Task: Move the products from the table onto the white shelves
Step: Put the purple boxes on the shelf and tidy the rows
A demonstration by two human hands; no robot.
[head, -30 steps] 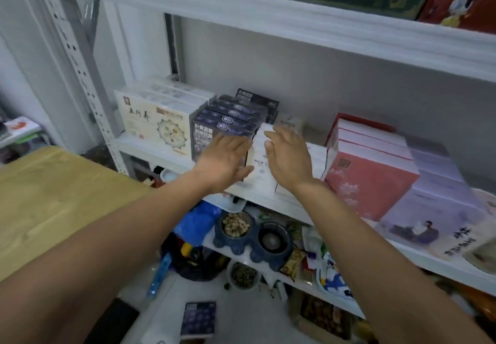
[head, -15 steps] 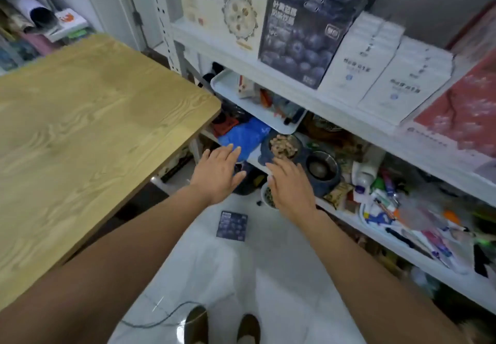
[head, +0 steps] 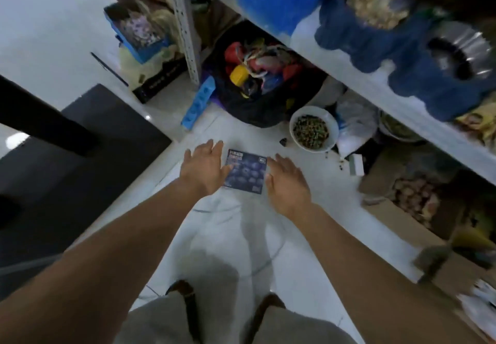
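A flat dark blue product box (head: 248, 170) with a blueberry print lies face up on the white floor below the shelves. My left hand (head: 205, 168) hovers at its left edge with fingers spread, covering that edge. My right hand (head: 287, 182) is at the box's right edge, also open with fingers apart. Neither hand grips the box. The lowest white shelf (head: 357, 75) runs diagonally across the upper right.
A white bowl of pellets (head: 312, 129) stands on the floor just beyond the box, beside a dark bag of colourful items (head: 257, 75). A blue double pet bowl (head: 402, 40) sits on the shelf. Cardboard boxes (head: 418, 204) lie at right, the dark table leg (head: 40, 121) at left.
The view has dropped from the shelf of products to the floor. Both hands have come down from the shelf boxes to either side of the blue box on the floor.
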